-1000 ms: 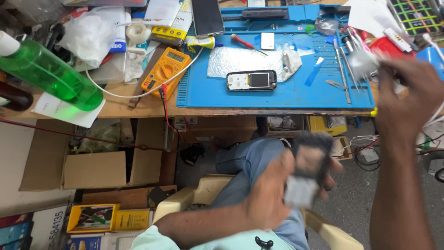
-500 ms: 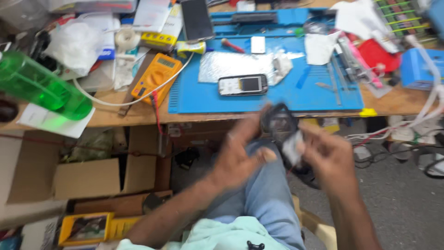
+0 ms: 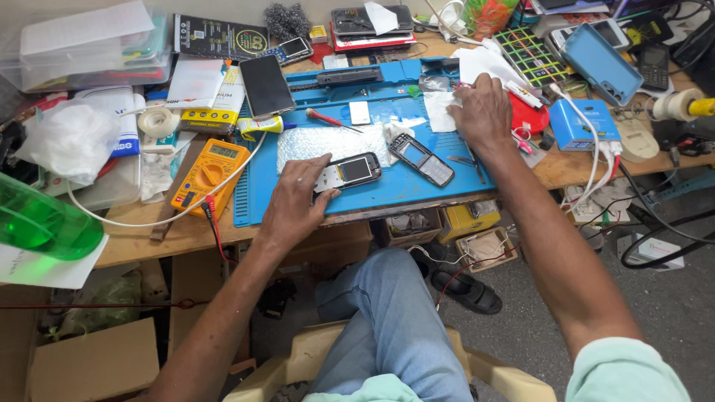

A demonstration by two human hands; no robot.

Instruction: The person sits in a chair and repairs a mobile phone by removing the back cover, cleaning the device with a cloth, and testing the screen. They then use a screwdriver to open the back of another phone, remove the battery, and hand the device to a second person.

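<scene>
— Blue silicone mat carries nearly all of it. Where is the handset itself?

— Near the mat's front edge, left of its middle. The small phone lies face up, screen dark, and the left hand rests on its left end, fingertips pressing it flat against the mat. The fingers lie loosely together on top; I see no clamp around the body.

— And the other hand?

— The right hand sits palm down toward the mat's back right corner, fingers spread over white paper scraps. Whether it has pinched anything underneath I cannot tell.

— So how far along does the work look?

— Partway, I'd judge. A dark front frame with an empty screen window lies just beside the phone, to its right, separate from it, so opening up appears done. Putting the pieces back together does not.

— Any tools in play?

— None in either hand. A red-handled screwdriver lies toward the mat's back edge, behind the textured silver sheet. An orange multimeter sits off the mat's left edge, leads trailing over the worktop's front edge.

— What seems left, then?

— Fitting the frame onto the phone and closing it, going by the loose parts.
</scene>
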